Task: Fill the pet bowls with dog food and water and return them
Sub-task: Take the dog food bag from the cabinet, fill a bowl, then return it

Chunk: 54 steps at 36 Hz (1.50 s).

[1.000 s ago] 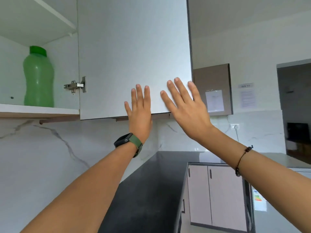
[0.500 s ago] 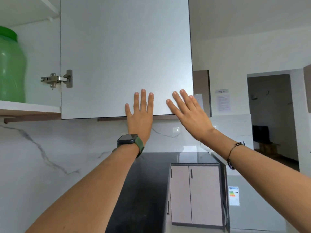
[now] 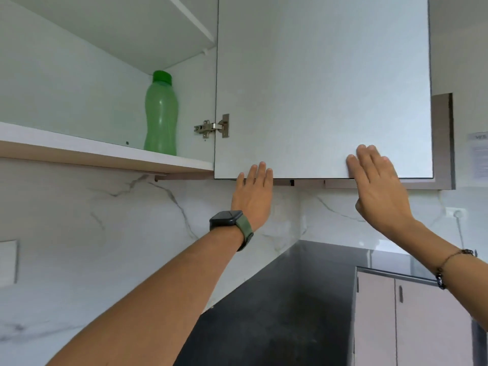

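Both flat hands point(image 3: 253, 196) touch door point(image 3: 322, 88).

White wall cabinet point(image 3: 111, 62) standing open with its door point(image 3: 322, 85) swung out, white marble-look backsplash point(image 3: 92, 220) running beneath, black countertop point(image 3: 277, 299) stretching toward pale base cabinets point(image 3: 396, 318), printed notice point(image 3: 479, 157) hanging on the far wall, soft daylight filling the kitchen.
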Motion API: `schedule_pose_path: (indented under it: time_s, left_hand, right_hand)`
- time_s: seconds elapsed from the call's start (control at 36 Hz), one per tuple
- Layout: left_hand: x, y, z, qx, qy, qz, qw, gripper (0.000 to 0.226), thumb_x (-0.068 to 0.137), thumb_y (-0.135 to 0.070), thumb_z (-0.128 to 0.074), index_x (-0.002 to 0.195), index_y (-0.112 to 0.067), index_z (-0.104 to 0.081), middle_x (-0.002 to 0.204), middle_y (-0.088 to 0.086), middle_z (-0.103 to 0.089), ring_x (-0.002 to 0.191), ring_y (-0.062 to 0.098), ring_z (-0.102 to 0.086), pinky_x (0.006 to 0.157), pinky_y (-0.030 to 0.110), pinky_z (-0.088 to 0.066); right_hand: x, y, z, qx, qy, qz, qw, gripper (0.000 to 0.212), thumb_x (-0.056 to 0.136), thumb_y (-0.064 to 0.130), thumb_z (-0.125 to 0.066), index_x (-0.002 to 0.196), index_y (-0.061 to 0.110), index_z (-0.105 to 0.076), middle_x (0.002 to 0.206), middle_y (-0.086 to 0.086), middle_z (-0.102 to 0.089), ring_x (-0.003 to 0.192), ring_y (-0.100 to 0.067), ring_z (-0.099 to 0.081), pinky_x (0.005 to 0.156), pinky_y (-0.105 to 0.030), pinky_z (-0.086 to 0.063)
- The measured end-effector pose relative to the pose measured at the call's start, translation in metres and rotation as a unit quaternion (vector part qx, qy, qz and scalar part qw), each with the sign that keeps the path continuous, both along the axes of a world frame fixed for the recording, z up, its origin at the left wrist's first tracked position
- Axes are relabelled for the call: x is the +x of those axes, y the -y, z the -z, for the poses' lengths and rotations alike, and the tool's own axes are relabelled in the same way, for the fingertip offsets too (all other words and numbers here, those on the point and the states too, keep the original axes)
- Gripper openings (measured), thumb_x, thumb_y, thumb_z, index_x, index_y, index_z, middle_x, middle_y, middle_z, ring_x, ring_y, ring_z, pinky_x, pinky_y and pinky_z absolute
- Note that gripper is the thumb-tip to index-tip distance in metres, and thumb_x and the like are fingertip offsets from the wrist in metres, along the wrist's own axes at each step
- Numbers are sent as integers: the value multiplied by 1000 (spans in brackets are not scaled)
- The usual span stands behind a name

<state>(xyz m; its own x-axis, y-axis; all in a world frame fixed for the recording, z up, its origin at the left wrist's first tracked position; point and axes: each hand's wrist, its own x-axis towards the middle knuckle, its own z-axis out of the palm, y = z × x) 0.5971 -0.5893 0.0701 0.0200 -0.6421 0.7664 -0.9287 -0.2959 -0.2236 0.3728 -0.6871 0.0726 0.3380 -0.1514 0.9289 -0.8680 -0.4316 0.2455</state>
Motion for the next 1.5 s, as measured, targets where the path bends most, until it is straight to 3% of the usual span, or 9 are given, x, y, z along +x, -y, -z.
schedule_pose_path:
  time_s: [0.22,0.47,0.64,0.81,0.97,1.14,1.31,1.42,1.5]
  left_hand:
    - [30,-48,-14,-14,11,-83,996,71,90,-4,-40,150,-6,-2,159,13,4,147,26,1,118,45,-3]
    - [75,-139,-29,-11,26,-233,972,69,90,-9,-41,150,-6,-6,159,12,1,147,25,0,118,44,-6]
    - [95,-213,-39,-9,43,-353,935,70,90,-10,-40,150,-6,-4,159,12,2,147,26,2,118,41,-2]
    - [96,-292,-52,-32,45,-414,909,61,97,-23,-36,149,-6,-9,159,12,-4,147,25,-2,118,42,-7]
    - [94,-370,-81,-112,15,-421,900,57,100,-36,-31,146,-3,-23,156,15,-20,145,25,-16,116,42,-20]
    - [94,-454,-115,-195,-31,-465,863,55,98,-37,-39,136,2,-35,141,19,-40,132,31,-36,105,40,-34]
    - [97,-539,-130,-278,-88,-547,785,58,91,-39,-52,132,0,-36,133,20,-44,121,36,-44,97,48,-43]
    - [111,-583,-128,-353,-164,-562,729,86,81,-46,-65,142,-3,-22,143,20,-31,128,38,-38,102,49,-40]
    - [125,-609,-125,-381,-229,-572,689,106,75,-46,-72,147,-4,-7,146,22,-26,130,39,-38,105,48,-39]
  right_hand:
    - [116,-31,-7,-20,27,-269,963,69,55,-24,-57,123,-17,-50,126,-34,-53,119,-51,-50,101,-57,-40]
    - [237,-99,-13,-2,39,-509,860,53,66,-11,-51,119,-17,-53,119,-33,-58,113,-48,-56,97,-57,-44]
    - [299,-167,-24,49,50,-630,773,44,83,1,-45,125,-10,-51,126,-26,-57,120,-40,-53,102,-45,-42]
    - [332,-255,-41,63,71,-709,699,44,88,10,-42,127,-7,-51,127,-22,-57,122,-36,-51,108,-43,-34]
    - [341,-344,-83,108,114,-768,621,35,97,19,-41,125,6,-58,128,-12,-59,124,-27,-47,95,-35,-39]
    - [346,-427,-128,106,40,-788,605,40,98,31,-33,102,6,-64,103,-13,-63,102,-32,-53,69,-32,-37]
    - [362,-513,-154,179,-108,-783,587,40,97,34,-31,62,16,-37,72,-5,-46,79,-27,-47,60,-30,-30]
    - [369,-559,-151,240,-225,-774,541,35,98,37,-31,79,12,-48,81,-3,-51,85,-25,-48,55,-27,-31]
    - [371,-583,-147,265,-283,-766,513,43,100,39,-29,128,12,-46,119,-10,-54,107,-29,-51,81,-30,-41]
